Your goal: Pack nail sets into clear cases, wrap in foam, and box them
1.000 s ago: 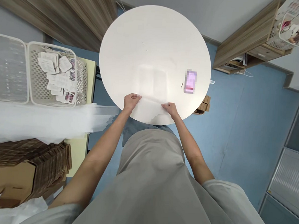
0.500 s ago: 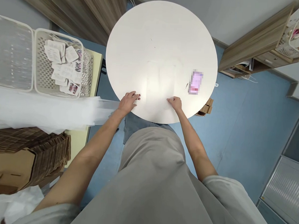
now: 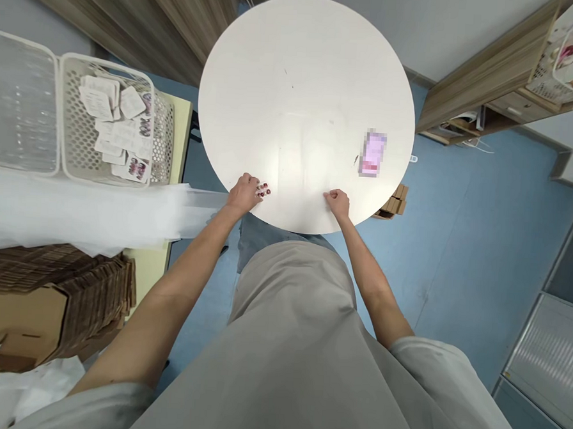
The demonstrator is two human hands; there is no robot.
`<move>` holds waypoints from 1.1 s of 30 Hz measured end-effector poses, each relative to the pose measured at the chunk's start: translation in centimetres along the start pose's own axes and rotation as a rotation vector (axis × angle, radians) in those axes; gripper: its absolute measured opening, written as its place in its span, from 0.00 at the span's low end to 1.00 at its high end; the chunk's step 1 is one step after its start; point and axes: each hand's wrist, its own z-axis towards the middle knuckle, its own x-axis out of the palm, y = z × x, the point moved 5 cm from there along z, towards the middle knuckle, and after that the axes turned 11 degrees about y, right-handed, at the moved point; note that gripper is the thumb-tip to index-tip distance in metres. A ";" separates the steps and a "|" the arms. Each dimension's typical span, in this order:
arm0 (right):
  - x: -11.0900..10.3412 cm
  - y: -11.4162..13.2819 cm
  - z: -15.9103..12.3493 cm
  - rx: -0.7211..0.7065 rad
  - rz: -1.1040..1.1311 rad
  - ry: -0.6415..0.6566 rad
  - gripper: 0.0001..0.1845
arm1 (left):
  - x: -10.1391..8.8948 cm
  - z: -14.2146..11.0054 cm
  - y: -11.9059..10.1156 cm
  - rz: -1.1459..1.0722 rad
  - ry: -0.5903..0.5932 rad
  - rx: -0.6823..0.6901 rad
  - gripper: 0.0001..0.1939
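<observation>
Two bare hands were over one round white table (image 3: 309, 49), both near its close edge and well apart from each other. The left hand (image 3: 244, 195) had its fingers bent at one small piece bearing dark red spots (image 3: 264, 189), which lay by the table's near left rim; about four spots showed past the fingertips. The right hand (image 3: 339, 204) had thumb and forefinger drawn together just above the tabletop.

One pink oblong (image 3: 373, 154) lay farther right on the table. To the left stood one perforated white basket (image 3: 164, 137) of cards (image 3: 95, 99) and, beside it, one clear bin (image 3: 21, 104). Below them lay one pile of white sheets (image 3: 99, 214) and one stack of folded cardboard (image 3: 89, 306). A second basket (image 3: 545, 84) sat on the wooden cabinet (image 3: 486, 78) at the right.

Much was hard to read. The left fingers hid part of the spotted piece — whether they gripped it or merely touched it, I could not tell. Nor could I tell whether the right fingertips pinched something thin. The pink oblong was pixelated, the basketed cards overlapped too much to count, the tabletop covered part of some brown boxes (image 3: 395, 201), and the left edge cut off the bin.
</observation>
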 end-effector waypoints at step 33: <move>5.1 18.5 -8.4 -0.847 -0.131 0.065 0.12 | -5.5 -6.7 -6.4 -1.287 -0.376 0.092 0.27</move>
